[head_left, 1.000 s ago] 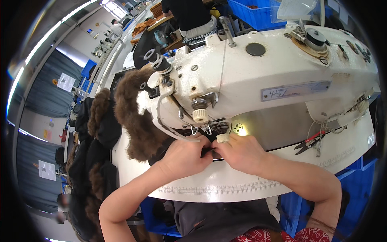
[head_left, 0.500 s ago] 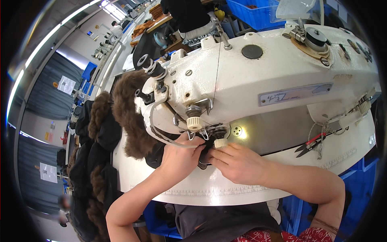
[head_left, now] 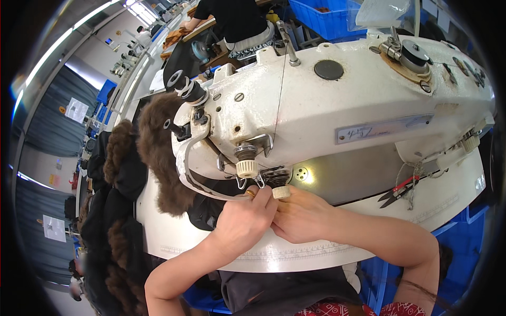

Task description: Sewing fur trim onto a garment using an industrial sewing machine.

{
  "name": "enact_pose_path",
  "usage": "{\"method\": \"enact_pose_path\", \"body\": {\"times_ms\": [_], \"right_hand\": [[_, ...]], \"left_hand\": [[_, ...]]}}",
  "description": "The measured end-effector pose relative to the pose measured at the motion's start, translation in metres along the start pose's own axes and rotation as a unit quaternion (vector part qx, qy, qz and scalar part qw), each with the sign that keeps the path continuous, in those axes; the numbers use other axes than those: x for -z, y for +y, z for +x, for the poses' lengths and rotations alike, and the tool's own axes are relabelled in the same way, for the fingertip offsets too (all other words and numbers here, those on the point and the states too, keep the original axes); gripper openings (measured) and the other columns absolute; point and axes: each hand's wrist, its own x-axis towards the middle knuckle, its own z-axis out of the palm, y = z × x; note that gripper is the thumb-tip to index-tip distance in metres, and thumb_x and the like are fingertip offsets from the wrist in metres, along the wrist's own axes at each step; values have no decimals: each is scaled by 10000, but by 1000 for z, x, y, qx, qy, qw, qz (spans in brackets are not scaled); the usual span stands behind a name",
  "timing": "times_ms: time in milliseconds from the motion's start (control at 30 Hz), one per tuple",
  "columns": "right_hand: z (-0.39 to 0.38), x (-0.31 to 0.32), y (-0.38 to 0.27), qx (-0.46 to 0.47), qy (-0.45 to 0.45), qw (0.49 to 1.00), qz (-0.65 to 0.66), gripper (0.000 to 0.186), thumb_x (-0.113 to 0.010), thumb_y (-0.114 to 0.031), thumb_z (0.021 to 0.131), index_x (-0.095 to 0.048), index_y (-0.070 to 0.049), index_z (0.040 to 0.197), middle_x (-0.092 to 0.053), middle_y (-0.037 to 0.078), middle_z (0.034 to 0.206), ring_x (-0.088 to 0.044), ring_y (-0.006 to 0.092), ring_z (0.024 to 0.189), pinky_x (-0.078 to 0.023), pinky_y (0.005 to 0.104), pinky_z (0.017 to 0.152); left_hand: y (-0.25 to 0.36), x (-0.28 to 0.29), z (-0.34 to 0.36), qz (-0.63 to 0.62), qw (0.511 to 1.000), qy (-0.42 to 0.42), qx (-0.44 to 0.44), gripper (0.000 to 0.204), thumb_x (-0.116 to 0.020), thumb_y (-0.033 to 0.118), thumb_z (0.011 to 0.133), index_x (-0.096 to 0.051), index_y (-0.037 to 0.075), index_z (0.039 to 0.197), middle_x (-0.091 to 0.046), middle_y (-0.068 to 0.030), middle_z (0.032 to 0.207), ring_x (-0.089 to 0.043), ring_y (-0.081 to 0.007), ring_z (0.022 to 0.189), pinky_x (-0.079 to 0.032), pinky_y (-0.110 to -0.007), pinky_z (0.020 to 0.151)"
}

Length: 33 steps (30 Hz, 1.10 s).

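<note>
A white sewing machine (head_left: 311, 100) spans the view, with black fabric (head_left: 205, 210) and brown fur (head_left: 163, 152) lying under and beside its left end. Just below the machine's front dials, my left hand (head_left: 243, 221) is closed in a pinch on the black fabric, knuckles bent and a gold-coloured ring showing. My right hand (head_left: 303, 215) meets it from the right, fingers bent and closed at the same fabric. The left hand and a cream knob (head_left: 281, 193) cover the right fingertips. The needle area and the cloth between the hands are hidden.
Thread snips (head_left: 398, 190) with red handles lie on the white table (head_left: 253, 258) under the machine arm. Black garments with fur (head_left: 113, 210) are piled at left. Blue bins (head_left: 464, 247) stand below the right edge. Farther back a person in black (head_left: 237, 23) sits.
My hands have come closer together, the left turning its knuckles up against the right. The dark fabric visible between them is now covered. The whole view has shifted slightly.
</note>
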Motion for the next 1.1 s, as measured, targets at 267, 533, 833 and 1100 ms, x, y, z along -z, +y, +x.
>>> {"method": "enact_pose_path", "body": {"times_ms": [267, 533, 833, 1100], "right_hand": [[-13, 28, 1, 126, 152, 980, -14, 241, -728, -194, 818, -562, -117, 663, -530, 27, 642, -560, 202, 580, -483, 341, 551], [-4, 28, 17, -69, 58, 985, -147, 143, -714, -151, 756, -599, -92, 695, -553, 49, 762, -612, 229, 758, -512, 348, 596], [-11, 31, 18, -91, 91, 984, -127, 114, -718, -119, 721, -667, -84, 818, -561, 48, 767, -596, 221, 759, -511, 329, 623], [-11, 36, 16, 38, 115, 992, -47, 162, -729, -129, 706, -669, -83, 849, -603, 35, 862, -589, 214, 813, -509, 343, 681]], "left_hand": [[28, -17, -12, 66, 997, 19, 35, 266, -645, 151, 757, -652, -4, 972, -517, -57, 855, -602, -188, 757, -510, -291, 592], [51, -34, -18, 118, 983, 78, 119, 417, -644, 93, 760, -673, -93, 1132, -557, -85, 843, -606, -167, 688, -512, -263, 541], [38, -34, -14, -25, 964, 63, 258, 260, -678, 27, 827, -695, -17, 1083, -613, -117, 938, -673, -254, 652, -538, -364, 547], [36, -37, -19, 17, 977, 102, 189, 337, -671, 55, 772, -690, -32, 1097, -599, -95, 941, -638, -206, 675, -523, -315, 547]]}}
